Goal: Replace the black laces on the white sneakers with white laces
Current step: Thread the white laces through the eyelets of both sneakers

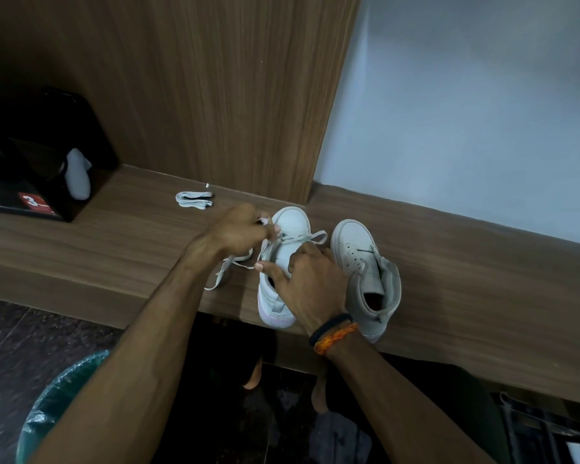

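Note:
Two white sneakers stand side by side on the wooden ledge [114, 236], toes pointing away from me. The left sneaker [290, 222] has a white lace [315, 236] partly threaded through it, its loose end trailing off to the left. My left hand [238, 229] pinches that lace near the sneaker's toe. My right hand [310, 283] rests over the sneaker's tongue and opening and steadies it. The right sneaker [365, 262] stands beside it with no lace in its eyelets. A folded spare white lace [194, 199] lies farther back on the ledge. No black lace is in view.
A black box [31, 182] with a red label and something white in it sits at the ledge's left end. A wooden panel [215, 95] rises right behind the sneakers. Below the ledge, a bin with a green liner [54, 396] stands at the lower left.

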